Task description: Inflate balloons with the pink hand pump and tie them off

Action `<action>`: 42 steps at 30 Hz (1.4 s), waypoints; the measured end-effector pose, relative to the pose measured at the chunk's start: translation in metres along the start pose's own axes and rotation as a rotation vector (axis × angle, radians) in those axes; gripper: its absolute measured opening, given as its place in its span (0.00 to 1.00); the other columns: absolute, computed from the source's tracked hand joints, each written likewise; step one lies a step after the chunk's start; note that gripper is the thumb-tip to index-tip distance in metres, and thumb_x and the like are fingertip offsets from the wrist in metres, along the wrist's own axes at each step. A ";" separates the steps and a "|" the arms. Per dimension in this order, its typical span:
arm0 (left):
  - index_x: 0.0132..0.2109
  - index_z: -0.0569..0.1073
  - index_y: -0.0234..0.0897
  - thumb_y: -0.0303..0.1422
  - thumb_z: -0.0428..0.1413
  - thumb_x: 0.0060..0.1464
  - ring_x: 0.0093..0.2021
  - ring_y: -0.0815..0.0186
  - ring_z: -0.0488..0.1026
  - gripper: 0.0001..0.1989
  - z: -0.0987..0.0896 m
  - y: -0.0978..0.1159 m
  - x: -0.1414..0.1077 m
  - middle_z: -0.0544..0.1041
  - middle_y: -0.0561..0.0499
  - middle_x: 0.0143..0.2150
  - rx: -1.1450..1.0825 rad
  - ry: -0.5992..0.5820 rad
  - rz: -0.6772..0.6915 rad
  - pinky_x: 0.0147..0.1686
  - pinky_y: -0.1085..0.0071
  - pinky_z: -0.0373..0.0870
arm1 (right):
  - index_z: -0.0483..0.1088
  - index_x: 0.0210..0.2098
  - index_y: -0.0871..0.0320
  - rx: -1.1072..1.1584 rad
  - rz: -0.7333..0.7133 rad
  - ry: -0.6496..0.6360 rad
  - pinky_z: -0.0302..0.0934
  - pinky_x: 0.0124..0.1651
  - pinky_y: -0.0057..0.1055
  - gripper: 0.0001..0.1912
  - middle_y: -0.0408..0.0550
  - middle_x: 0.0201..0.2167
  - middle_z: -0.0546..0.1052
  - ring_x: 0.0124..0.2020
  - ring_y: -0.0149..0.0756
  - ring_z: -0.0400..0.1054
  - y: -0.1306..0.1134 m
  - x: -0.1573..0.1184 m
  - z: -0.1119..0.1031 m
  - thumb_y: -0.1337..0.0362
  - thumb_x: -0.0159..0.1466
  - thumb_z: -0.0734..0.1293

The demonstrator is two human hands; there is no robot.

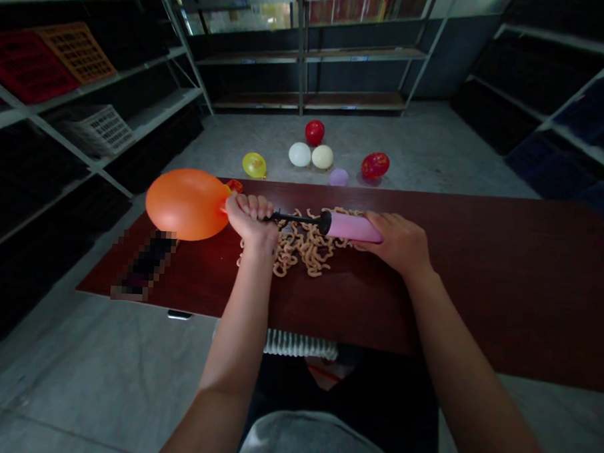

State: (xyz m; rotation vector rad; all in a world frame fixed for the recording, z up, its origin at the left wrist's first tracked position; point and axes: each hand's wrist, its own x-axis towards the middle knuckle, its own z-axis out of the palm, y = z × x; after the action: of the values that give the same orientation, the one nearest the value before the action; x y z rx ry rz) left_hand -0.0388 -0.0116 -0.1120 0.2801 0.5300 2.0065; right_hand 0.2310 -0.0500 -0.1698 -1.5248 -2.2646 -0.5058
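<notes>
My left hand is wrapped round the neck of an inflated orange balloon and the black end of a balloon pump; the joint between them is hidden in my fist. The pump lies level, with its black rod showing between my hands. Round its pink barrel, my right hand is closed. Beneath the pump, a pile of beige, curly, worm-like pieces lies on the dark red table. A small red and yellow thing, possibly a balloon bag, sits behind my left hand.
A pixelated dark object lies at the table's left. On the floor beyond are several balloons, including a yellow one, a white one and a red one. Shelves with baskets stand around.
</notes>
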 end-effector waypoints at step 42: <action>0.20 0.44 0.38 0.31 0.41 0.67 0.11 0.74 0.43 0.25 0.017 -0.035 -0.023 0.43 0.59 0.12 0.134 -0.126 -0.079 0.14 0.73 0.43 | 0.68 0.56 0.57 0.205 0.073 -0.002 0.62 0.39 0.35 0.24 0.55 0.50 0.78 0.45 0.46 0.74 -0.039 0.009 -0.001 0.52 0.64 0.66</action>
State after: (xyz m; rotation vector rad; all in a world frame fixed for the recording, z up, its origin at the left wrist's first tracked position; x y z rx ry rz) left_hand 0.0064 -0.0135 -0.1135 0.4583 0.5875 1.8661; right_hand 0.1917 -0.0571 -0.1686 -1.4970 -2.1774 -0.2432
